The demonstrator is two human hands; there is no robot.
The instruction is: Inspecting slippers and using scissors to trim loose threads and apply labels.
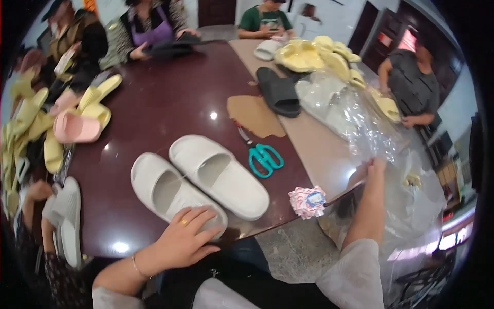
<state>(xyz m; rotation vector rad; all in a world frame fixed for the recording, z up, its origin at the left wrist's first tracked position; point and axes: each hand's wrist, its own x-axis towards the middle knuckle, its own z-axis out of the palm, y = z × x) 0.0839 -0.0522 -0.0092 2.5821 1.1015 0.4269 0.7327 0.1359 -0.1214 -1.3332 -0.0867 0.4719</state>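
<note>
A pair of white slide slippers lies side by side on the dark red table, toes pointing away from me. My left hand (186,238) rests with fingers apart on the heel end of the left slipper (149,172); it does not grip it. The right slipper (244,193) sits just beside it, untouched. Stretched out to the right, my right hand (377,166) pinches the near edge of a pile of clear plastic bags (355,116). Its fingertips are partly lost in the shiny film.
Teal-handled scissors (265,160), a brown cardboard scrap (252,116) and a pink-and-white bundle of labels (307,202) lie nearby. Beyond are a black slipper (278,92) and yellow slippers (298,55). Pink (77,127) and yellow slippers are heaped at left. Several people surround the table.
</note>
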